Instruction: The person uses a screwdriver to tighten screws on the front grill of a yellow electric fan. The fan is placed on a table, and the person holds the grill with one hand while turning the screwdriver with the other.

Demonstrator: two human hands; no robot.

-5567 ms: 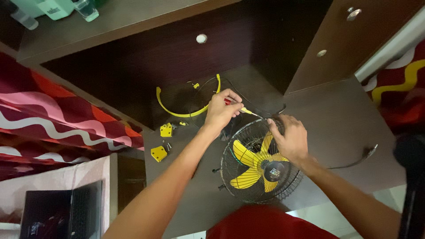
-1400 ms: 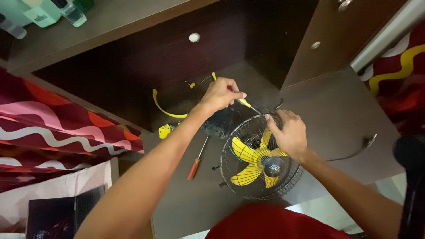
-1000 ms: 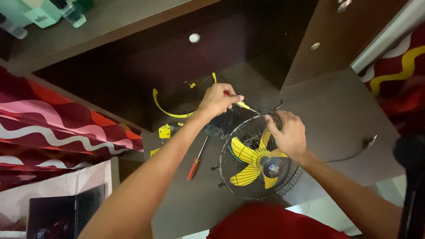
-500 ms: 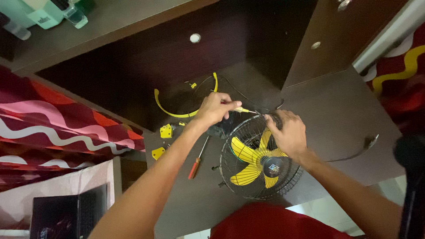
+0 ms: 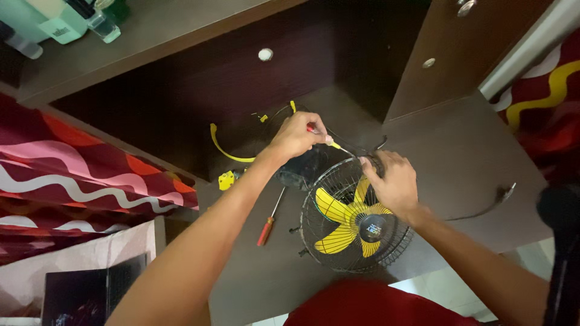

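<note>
Head view: the left hand [image 5: 296, 136] is closing its fingers around a small yellow-tipped tool [image 5: 331, 143], pointing it toward the fan's [image 5: 353, 217] wire cage [image 5: 314, 208] at about 12 o'clock on the rim. The right hand [image 5: 393, 181] is curling over the cage at roughly 1 o'clock, fingertips pinching the wire just beside the tool tip; whether it is also holding a small part there cannot be told. The fan is lying face up on the dark desk [image 5: 459, 157], yellow blades [image 5: 338, 217] showing through the cage. A red-handled screwdriver [image 5: 269, 217] is lying at the fan's 9 o'clock, a yellow ring [image 5: 226, 151] and a yellow clip [image 5: 226, 179] farther off at 10 o'clock. Judging by the grip, keeping the right hand pressing the cage still and the tool square to the rim is what is needed to stop slipping.
</note>
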